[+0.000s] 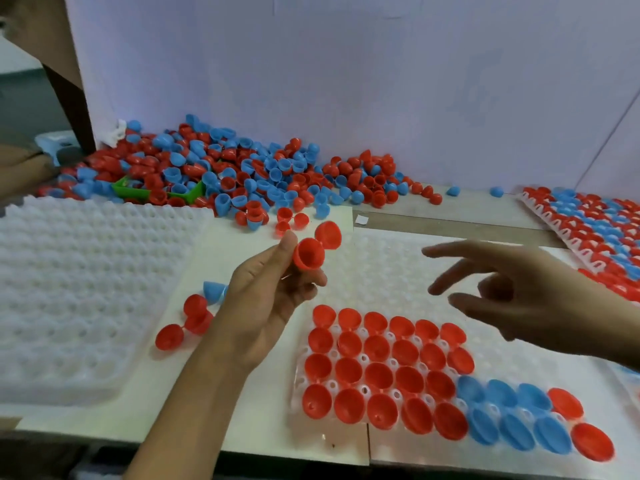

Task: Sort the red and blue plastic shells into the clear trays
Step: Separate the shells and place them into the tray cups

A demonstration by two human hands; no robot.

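My left hand point(266, 299) holds a red hinged shell point(313, 249) between thumb and fingers, raised above the table, its two halves open. My right hand point(512, 292) hovers to its right with fingers spread and relaxed, holding nothing. Below both lies a clear tray point(388, 268) whose near rows hold several red shells point(377, 372) and, at the right, several blue shells point(502, 410). A big heap of mixed red and blue shells point(221, 168) lies along the back wall.
A stack of white dimpled trays point(76, 289) fills the left. Loose red shells point(187, 323) and a blue shell point(213, 291) lie beside my left wrist. A filled tray point(588, 216) sits far right. A green box point(135, 188) sits in the heap.
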